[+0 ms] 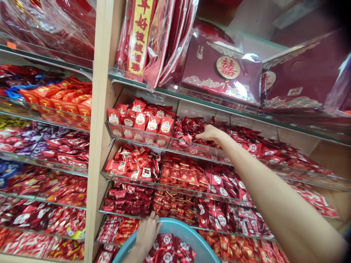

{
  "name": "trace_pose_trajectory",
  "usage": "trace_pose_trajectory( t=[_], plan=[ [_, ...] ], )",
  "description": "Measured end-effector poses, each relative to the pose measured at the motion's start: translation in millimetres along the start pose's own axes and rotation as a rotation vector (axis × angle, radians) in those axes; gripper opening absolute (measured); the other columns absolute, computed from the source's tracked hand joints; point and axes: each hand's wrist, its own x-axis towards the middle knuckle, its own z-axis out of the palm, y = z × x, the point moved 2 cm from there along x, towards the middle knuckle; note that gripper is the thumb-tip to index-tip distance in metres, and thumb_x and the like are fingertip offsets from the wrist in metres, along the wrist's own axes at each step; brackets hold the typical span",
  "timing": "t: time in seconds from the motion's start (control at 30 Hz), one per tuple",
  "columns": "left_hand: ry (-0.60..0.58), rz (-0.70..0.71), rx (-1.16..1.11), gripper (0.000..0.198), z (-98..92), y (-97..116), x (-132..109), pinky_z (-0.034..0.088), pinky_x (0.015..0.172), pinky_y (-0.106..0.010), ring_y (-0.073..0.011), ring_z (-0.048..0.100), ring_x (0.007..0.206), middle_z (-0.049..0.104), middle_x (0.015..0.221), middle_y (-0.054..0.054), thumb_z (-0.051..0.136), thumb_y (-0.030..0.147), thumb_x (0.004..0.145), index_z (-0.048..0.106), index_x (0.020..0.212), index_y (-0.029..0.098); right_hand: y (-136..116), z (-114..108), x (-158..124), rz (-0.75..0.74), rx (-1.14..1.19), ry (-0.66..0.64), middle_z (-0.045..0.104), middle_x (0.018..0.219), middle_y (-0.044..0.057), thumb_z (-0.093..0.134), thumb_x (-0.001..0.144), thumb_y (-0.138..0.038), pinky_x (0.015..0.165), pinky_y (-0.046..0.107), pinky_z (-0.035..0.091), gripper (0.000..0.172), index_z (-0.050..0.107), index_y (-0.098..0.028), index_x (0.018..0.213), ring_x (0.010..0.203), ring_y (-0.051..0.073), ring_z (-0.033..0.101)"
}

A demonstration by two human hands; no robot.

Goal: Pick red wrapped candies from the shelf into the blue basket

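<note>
My right hand [208, 133] reaches into an upper clear bin of dark red candy packets [189, 126]. Its thumb points left over the packets, while the other fingers are largely hidden among them. Lower down, my left hand [148, 231] grips the rim of a blue plastic basket [204, 243], with the fingers closed over the edge. Inside the basket lie several dark red packets [168, 246] with round white labels, much like those around my right hand.
Red packets with white labels [139, 119] fill the bin left of my right hand. A glass shelf [208, 100] above carries maroon gift boxes [222, 71]. A wooden upright [98, 146] divides this unit from more candy bins [60, 149] at left.
</note>
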Motion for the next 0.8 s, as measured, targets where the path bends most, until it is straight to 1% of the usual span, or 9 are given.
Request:
trace_pose_trajectory(
  t=[0.07, 0.17, 0.23, 0.37, 0.47, 0.6, 0.7, 0.8],
  plan=[
    [0.004, -0.002, 0.009, 0.035, 0.9, -0.2, 0.0, 0.046, 0.085, -0.029, -0.0176, 0.059, 0.097, 0.054, 0.12, -0.007, 0.031, 0.029, 0.093, 0.059, 0.111, 0.019, 3.7, 0.5, 3.6, 0.028, -0.019, 0.045, 0.067, 0.098, 0.016, 0.068, 0.066, -0.041, 0.073, 0.033, 0.052, 0.059, 0.058, -0.007, 0.113, 0.087, 0.026, 0.066],
    [0.007, -0.003, 0.031, 0.035, 1.9, -0.1, 0.2, 0.046, 0.084, -0.029, -0.0178, 0.06, 0.096, 0.054, 0.12, -0.008, 0.03, 0.03, 0.093, 0.059, 0.11, 0.019, 3.2, 3.0, 5.6, 0.017, -0.05, 0.067, 0.064, 0.109, 0.018, 0.071, 0.062, -0.046, 0.08, 0.035, 0.051, 0.068, 0.057, -0.008, 0.116, 0.098, 0.029, 0.063],
    [0.009, -0.001, 0.043, 0.036, 1.8, 0.2, 0.2, 0.046, 0.083, -0.028, -0.0179, 0.06, 0.096, 0.054, 0.12, -0.008, 0.029, 0.03, 0.094, 0.058, 0.111, 0.02, -0.1, 4.5, 3.7, 0.027, -0.08, 0.069, 0.062, 0.114, 0.02, 0.072, 0.062, -0.045, 0.084, 0.038, 0.051, 0.069, 0.056, -0.008, 0.118, 0.103, 0.031, 0.061],
    [0.002, -0.006, 0.047, 0.037, 0.5, 0.7, 0.0, 0.045, 0.086, -0.029, -0.0184, 0.059, 0.099, 0.053, 0.122, -0.008, 0.028, 0.03, 0.094, 0.057, 0.114, 0.02, -6.8, 4.1, -3.3, 0.041, -0.139, 0.146, 0.061, 0.116, 0.02, 0.068, 0.069, -0.034, 0.086, 0.042, 0.049, 0.054, 0.057, -0.012, 0.117, 0.108, 0.033, 0.059],
    [-0.003, -0.003, 0.044, 0.037, 0.4, 0.6, -0.3, 0.045, 0.083, -0.028, -0.0178, 0.059, 0.098, 0.054, 0.121, -0.008, 0.027, 0.031, 0.094, 0.058, 0.112, 0.02, -6.8, 1.8, -6.3, 0.031, -0.146, 0.191, 0.06, 0.117, 0.021, 0.065, 0.073, -0.032, 0.086, 0.042, 0.049, 0.047, 0.058, -0.013, 0.116, 0.108, 0.033, 0.059],
    [0.009, -0.001, 0.047, 0.036, 1.2, 0.2, -0.4, 0.045, 0.085, -0.028, -0.0173, 0.059, 0.098, 0.054, 0.12, -0.008, 0.028, 0.031, 0.094, 0.058, 0.111, 0.02, -2.2, -2.4, -8.5, 0.039, -0.102, 0.219, 0.06, 0.116, 0.02, 0.065, 0.074, -0.035, 0.084, 0.042, 0.049, 0.046, 0.059, -0.014, 0.114, 0.106, 0.034, 0.06],
    [0.01, -0.004, 0.034, 0.036, 1.4, 0.3, 0.0, 0.046, 0.083, -0.028, -0.0175, 0.06, 0.097, 0.055, 0.12, -0.008, 0.029, 0.031, 0.094, 0.059, 0.109, 0.019, 2.3, -5.7, -9.0, 0.046, -0.05, 0.246, 0.061, 0.115, 0.021, 0.065, 0.073, -0.038, 0.083, 0.042, 0.049, 0.046, 0.06, -0.013, 0.111, 0.104, 0.034, 0.06],
    [0.002, -0.016, 0.037, 0.036, 1.4, 0.3, 0.6, 0.046, 0.083, -0.028, -0.0178, 0.06, 0.097, 0.054, 0.121, -0.007, 0.029, 0.03, 0.093, 0.059, 0.11, 0.019, 7.7, -9.2, -7.0, 0.025, 0.026, 0.304, 0.064, 0.106, 0.018, 0.067, 0.071, -0.041, 0.082, 0.041, 0.05, 0.045, 0.062, -0.013, 0.106, 0.1, 0.033, 0.062]
  ],
)
